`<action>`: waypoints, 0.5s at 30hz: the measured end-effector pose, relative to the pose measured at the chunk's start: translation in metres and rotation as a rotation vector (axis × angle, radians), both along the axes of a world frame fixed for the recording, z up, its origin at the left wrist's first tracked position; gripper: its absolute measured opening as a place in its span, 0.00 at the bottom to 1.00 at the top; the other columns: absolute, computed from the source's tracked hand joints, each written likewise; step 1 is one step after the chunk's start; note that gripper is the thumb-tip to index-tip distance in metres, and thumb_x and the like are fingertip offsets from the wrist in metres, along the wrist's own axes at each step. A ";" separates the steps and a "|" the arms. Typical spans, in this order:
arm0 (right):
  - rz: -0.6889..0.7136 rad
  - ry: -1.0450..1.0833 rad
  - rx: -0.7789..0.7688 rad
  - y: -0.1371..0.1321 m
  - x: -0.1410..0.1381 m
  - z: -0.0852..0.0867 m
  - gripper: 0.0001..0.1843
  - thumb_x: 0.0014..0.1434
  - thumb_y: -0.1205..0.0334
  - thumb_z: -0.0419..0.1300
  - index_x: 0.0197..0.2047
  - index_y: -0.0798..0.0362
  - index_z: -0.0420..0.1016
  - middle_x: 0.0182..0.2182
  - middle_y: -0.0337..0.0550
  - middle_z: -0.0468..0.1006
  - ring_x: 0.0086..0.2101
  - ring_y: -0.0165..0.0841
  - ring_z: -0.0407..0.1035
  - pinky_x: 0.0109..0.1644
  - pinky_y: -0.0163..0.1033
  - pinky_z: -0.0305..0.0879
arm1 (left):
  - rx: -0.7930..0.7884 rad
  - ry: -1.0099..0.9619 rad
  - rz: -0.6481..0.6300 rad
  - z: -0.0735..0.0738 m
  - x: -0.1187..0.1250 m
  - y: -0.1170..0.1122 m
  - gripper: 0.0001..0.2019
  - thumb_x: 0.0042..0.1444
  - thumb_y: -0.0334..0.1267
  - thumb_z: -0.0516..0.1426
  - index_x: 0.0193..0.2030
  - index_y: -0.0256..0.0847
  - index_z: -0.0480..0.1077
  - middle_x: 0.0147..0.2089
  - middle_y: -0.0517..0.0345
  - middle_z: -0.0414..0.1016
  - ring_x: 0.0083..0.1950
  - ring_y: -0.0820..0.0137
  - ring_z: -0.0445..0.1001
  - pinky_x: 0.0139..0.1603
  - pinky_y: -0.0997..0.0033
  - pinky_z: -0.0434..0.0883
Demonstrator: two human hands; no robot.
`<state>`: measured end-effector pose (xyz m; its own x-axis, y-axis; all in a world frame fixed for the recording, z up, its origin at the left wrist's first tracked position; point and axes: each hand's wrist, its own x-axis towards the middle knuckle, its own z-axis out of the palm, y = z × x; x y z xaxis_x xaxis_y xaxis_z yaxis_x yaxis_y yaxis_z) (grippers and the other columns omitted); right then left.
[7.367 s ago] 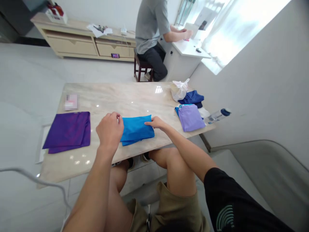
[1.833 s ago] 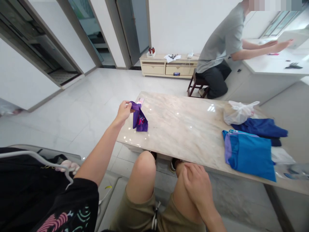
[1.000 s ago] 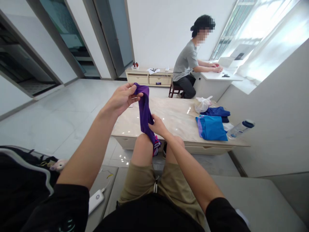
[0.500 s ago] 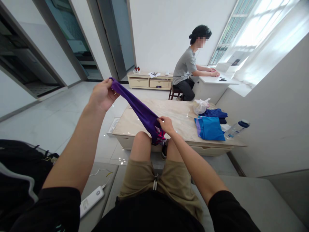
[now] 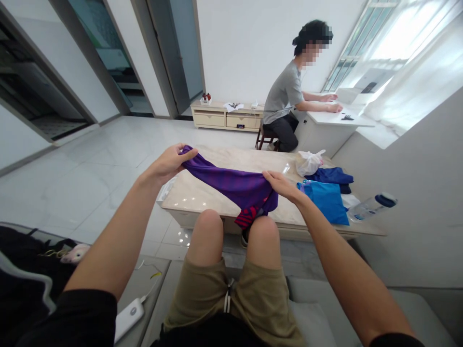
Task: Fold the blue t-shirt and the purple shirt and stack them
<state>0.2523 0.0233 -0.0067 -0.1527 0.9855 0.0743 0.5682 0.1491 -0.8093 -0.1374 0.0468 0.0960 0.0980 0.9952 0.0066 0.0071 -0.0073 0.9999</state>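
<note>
A purple garment (image 5: 227, 183) with red and pink stripes at its lower edge hangs stretched between my hands above the near edge of the marble table (image 5: 231, 155). My left hand (image 5: 168, 164) grips its left end. My right hand (image 5: 282, 185) holds its right end, close to a folded blue garment (image 5: 323, 203). The striped part droops just above my knees (image 5: 235, 231).
On the table's right end lie a navy garment (image 5: 331, 177), a white plastic bag (image 5: 308, 163) and a water bottle (image 5: 372, 207). A seated person (image 5: 284, 108) works at a white desk (image 5: 336, 118) beyond. A white power bank (image 5: 128, 318) lies on the sofa beside me.
My hands have moved apart, with the right hand going right. The purple garment has gone from a narrow diagonal strip to a wider, nearly level spread, showing more of its striped part.
</note>
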 end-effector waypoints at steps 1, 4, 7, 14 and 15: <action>-0.025 -0.006 0.005 -0.001 0.009 0.002 0.30 0.72 0.34 0.52 0.35 0.52 0.76 0.37 0.45 0.82 0.42 0.41 0.73 0.48 0.41 0.70 | -0.006 -0.013 -0.066 -0.004 0.003 -0.001 0.30 0.38 0.49 0.83 0.40 0.37 0.75 0.37 0.60 0.81 0.36 0.72 0.79 0.43 0.71 0.79; -0.030 -0.024 0.023 -0.007 0.029 0.008 0.24 0.71 0.41 0.55 0.39 0.52 0.81 0.41 0.46 0.85 0.44 0.42 0.75 0.53 0.43 0.71 | -0.027 -0.001 -0.138 -0.011 0.008 0.000 0.32 0.33 0.44 0.84 0.41 0.37 0.76 0.40 0.56 0.83 0.39 0.68 0.82 0.46 0.68 0.81; -0.018 -0.079 0.049 -0.015 0.032 0.015 0.16 0.66 0.52 0.61 0.47 0.52 0.85 0.48 0.46 0.86 0.48 0.42 0.77 0.58 0.44 0.71 | 0.000 0.006 -0.112 -0.010 0.012 0.007 0.28 0.36 0.40 0.82 0.40 0.38 0.75 0.39 0.56 0.83 0.40 0.67 0.82 0.48 0.64 0.82; -0.233 -0.359 0.147 -0.016 0.023 0.042 0.11 0.58 0.61 0.65 0.40 0.56 0.88 0.33 0.47 0.85 0.40 0.44 0.77 0.50 0.44 0.72 | 0.219 0.197 0.020 0.002 0.020 0.013 0.22 0.45 0.39 0.78 0.44 0.40 0.78 0.37 0.61 0.80 0.39 0.69 0.78 0.46 0.68 0.77; -0.257 -0.390 0.204 -0.016 0.024 0.049 0.12 0.58 0.62 0.65 0.41 0.55 0.88 0.34 0.49 0.86 0.41 0.46 0.78 0.51 0.45 0.72 | 0.226 0.314 -0.019 0.002 0.019 0.008 0.22 0.44 0.41 0.78 0.44 0.41 0.80 0.36 0.61 0.81 0.38 0.68 0.77 0.44 0.69 0.75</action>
